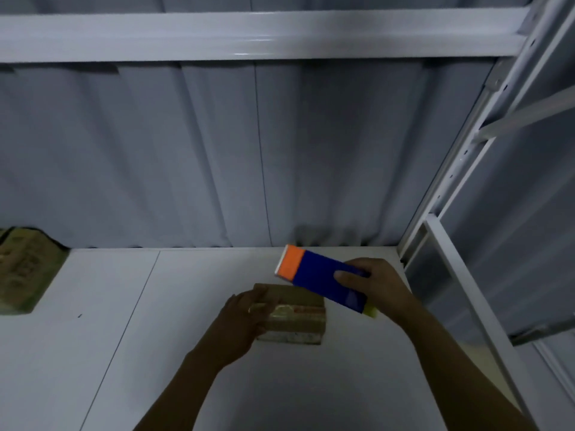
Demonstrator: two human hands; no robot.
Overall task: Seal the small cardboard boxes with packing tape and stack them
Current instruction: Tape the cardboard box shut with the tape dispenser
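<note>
Far left, a cardboard bundle (21, 269) is lying on the white shelf (124, 337). At centre, the left hand (239, 325), fingers fairly straight, is resting on the small cardboard box (295, 318). The box is closed, glossy with tape, its contents hidden. It is likely light and stiff, best held by its sides. The right hand (379, 284) is gripping a blue-and-orange box (323, 278) just above it.

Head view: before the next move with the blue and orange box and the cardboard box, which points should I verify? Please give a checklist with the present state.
1. Right hand grips the blue and orange box: ok, thumb on its face, fingers behind.
2. Left hand steadies the cardboard box: ok, it rests on the left side.
3. Cardboard box lies flat on the white shelf: ok.
4. Tape seal complete: cannot tell, too blurred.
5. Blue and orange box level for stacking: not ok, held tilted in the air.
</note>
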